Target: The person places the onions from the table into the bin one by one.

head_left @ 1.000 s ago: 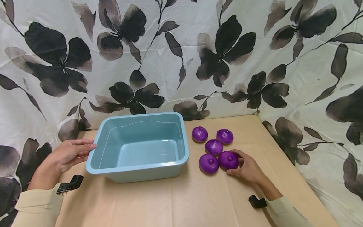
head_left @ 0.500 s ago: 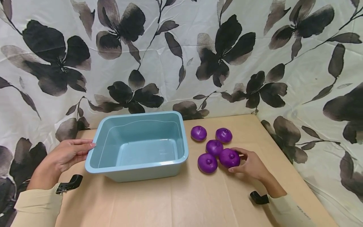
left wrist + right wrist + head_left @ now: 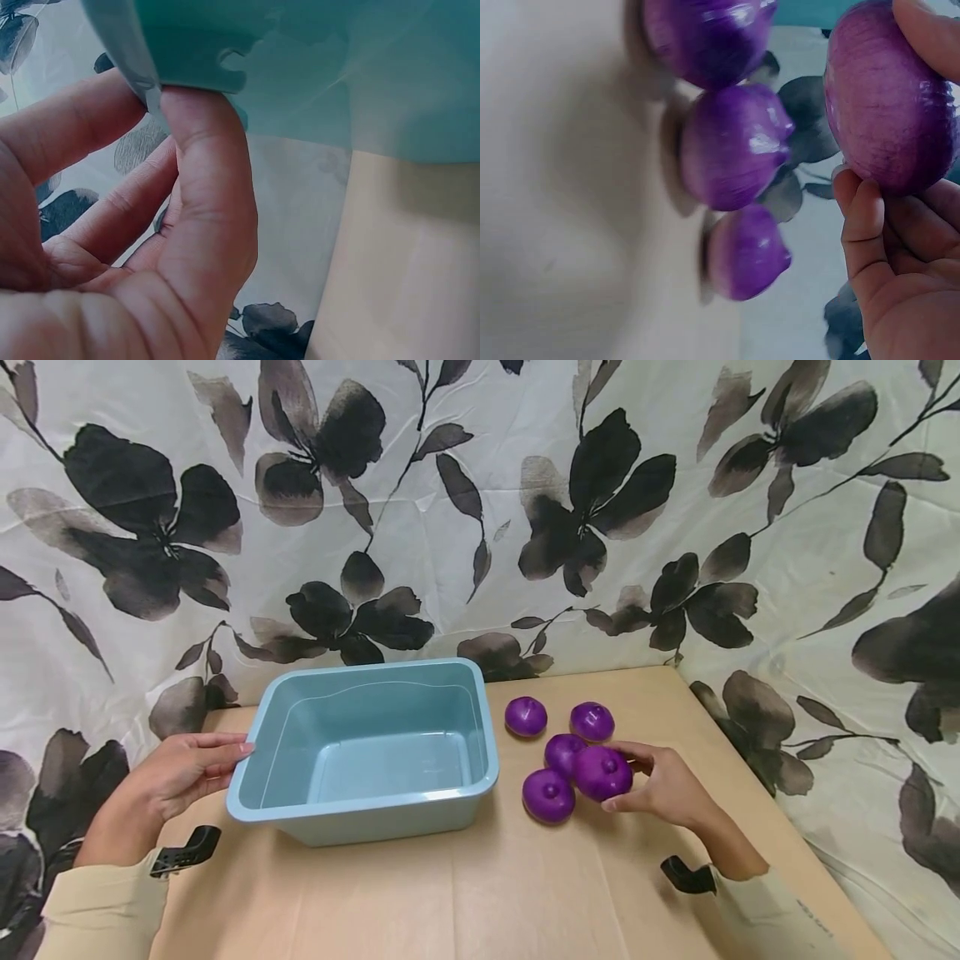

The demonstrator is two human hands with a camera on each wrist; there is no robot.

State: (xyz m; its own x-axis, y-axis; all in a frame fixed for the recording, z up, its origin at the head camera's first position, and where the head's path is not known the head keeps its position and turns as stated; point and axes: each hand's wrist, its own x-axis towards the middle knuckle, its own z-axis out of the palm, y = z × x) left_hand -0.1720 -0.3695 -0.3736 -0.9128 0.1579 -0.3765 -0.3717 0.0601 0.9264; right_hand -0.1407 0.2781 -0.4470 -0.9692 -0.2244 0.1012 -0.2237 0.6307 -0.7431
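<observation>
My left hand point(image 3: 180, 774) pinches the left rim of a light blue plastic basin point(image 3: 375, 821); in the left wrist view the thumb point(image 3: 206, 150) lies along that rim. Between the thumb and fingertips of my right hand point(image 3: 667, 787) is a glossy purple onion point(image 3: 602, 774), held up off the table in the right wrist view, where the same onion point(image 3: 885, 105) fills the upper right. Several like onions sit left of and behind it: a near one point(image 3: 548, 796), a partly covered one point(image 3: 562, 752), and two farther back, one onion point(image 3: 592, 722) right of another onion point(image 3: 526, 716).
The wooden table point(image 3: 450, 902) runs up to a white cloth point(image 3: 465, 543) with dark flowers, which hangs behind and along the right side. Nothing shows inside the basin. Each wrist bears a black camera mount point(image 3: 186, 852).
My right hand has raised its onion from the table and shifted it slightly up and to the left, partly covering the onion behind. The left hand and basin have stayed put.
</observation>
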